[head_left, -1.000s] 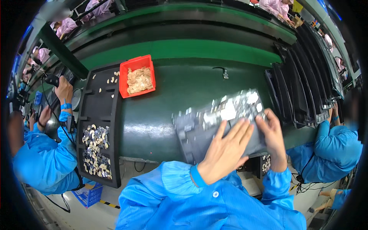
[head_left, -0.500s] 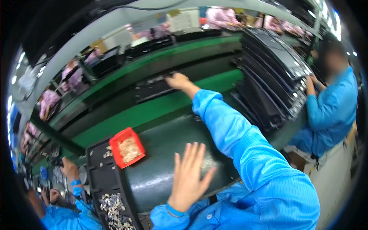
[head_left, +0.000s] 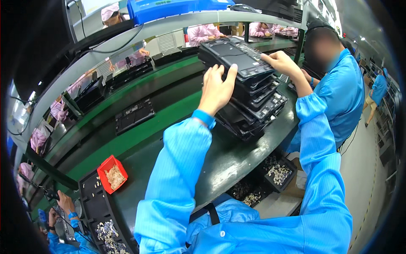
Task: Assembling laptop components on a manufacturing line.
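A tall, uneven stack of flat black panels [head_left: 253, 99] stands on the green bench. My left hand [head_left: 215, 89] is at the front left edge of the topmost panel [head_left: 232, 53], with its thumb and fingers apart. At the right end of that panel, the bent fingers of my right hand [head_left: 284, 65] grip the edge; the fingertips are partly hidden. The top panel still rests on the stack. Another black panel [head_left: 134, 115] lies by itself on the green belt, away from both hands.
A red bin [head_left: 112, 174] of small pale pieces sits beside a black tray [head_left: 96, 207] with loose small parts. Below the bench edge are black bins [head_left: 277, 172]. A co-worker in blue [head_left: 338, 93] is close at the right. A rail [head_left: 177, 21] crosses overhead.
My right hand has let go of the panel on the belt and moved right to the stack. My left hand has risen from the bench to the stack. The view has turned right.
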The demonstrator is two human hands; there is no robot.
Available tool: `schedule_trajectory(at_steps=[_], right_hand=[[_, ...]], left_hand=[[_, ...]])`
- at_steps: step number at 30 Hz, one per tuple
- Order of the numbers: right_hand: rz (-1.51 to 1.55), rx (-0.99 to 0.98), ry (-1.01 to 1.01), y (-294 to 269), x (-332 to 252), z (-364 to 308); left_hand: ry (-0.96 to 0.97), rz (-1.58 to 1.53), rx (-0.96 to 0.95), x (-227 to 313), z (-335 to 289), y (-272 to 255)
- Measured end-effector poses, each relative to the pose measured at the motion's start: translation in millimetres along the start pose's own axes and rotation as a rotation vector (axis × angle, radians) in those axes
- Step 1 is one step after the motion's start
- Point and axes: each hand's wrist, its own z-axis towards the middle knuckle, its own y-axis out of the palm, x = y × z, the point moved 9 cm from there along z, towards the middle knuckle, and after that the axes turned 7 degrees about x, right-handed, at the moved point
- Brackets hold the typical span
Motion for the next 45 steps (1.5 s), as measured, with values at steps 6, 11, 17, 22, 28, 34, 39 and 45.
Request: schedule_trajectory(at_steps=[6,11,17,22,28,34,39,45], right_hand=[[0.096,-0.002,0.081,-10.3,32.4,-2.3],[0.587,0.068,0.088,-30.6,-28.4,-10.5],[0.940,0.000,0.002,-65.2,-65.1,-131.9],[0.733,-0.721,-0.038,106.3,-152.2,-255.4],[0.510,-0.267,-0.353,308.3,-219.9,-196.3],[0.393,-0.302,-0.614,401.8,-257.2,-165.5],[0.830,-0.618,-0.232,295.7,-246.3,-204.3],[0.960,-0.784,0.409,237.8,-177.5,-315.1]], left_hand=[[-0.094,0.049,0.127,25.2,-0.3,32.0],[0.143,-0.458,0.189,75.3,16.1,-15.0],[-0.375,-1.014,-0.122,107.6,-122.0,-48.1],[-0.712,-0.654,0.064,39.6,-362.1,-144.9],[-1.087,-0.856,0.558,-55.0,-468.0,-157.4],[-1.055,-1.019,-0.461,-15.5,-447.4,-51.0],[-0.297,0.069,-0.300,16.4,-359.4,-183.7],[-0.370,0.496,-0.034,-69.8,-331.9,-238.0]])
